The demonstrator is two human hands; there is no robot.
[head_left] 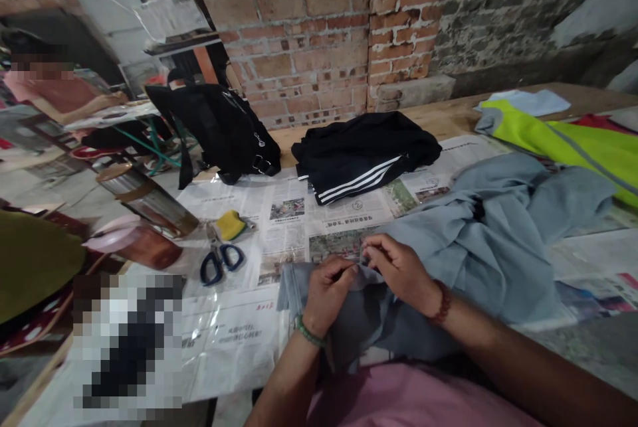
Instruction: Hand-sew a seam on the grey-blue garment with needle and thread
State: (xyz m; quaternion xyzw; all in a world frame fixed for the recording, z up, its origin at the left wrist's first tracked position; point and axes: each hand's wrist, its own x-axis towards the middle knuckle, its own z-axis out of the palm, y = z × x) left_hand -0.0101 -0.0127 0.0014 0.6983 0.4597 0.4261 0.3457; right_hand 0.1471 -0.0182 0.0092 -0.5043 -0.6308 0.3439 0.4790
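Observation:
A grey cloth garment point(498, 228) spreads over the table and hangs across my lap at the front edge. My left hand point(329, 291), with a green bead bracelet, is closed on a fold of it, thumb and fingers pinched together. Just right of that, my right hand point(403, 274), with a brown bead bracelet, holds its fingertips in a pinch above the cloth. Whatever sits between those fingertips is too small to tell. Left of my hands lie dark-handled scissors point(219, 261), touching or close to a yellow sponge-like piece point(230, 224).
Newspaper point(244, 341) covers the table. A steel flask point(149, 198) and a lidded cup point(144, 244) stand at the left edge. Behind are a black backpack point(219, 128), folded black striped clothing point(366, 155) and a yellow vest point(568, 141). A person point(54, 91) sits far left.

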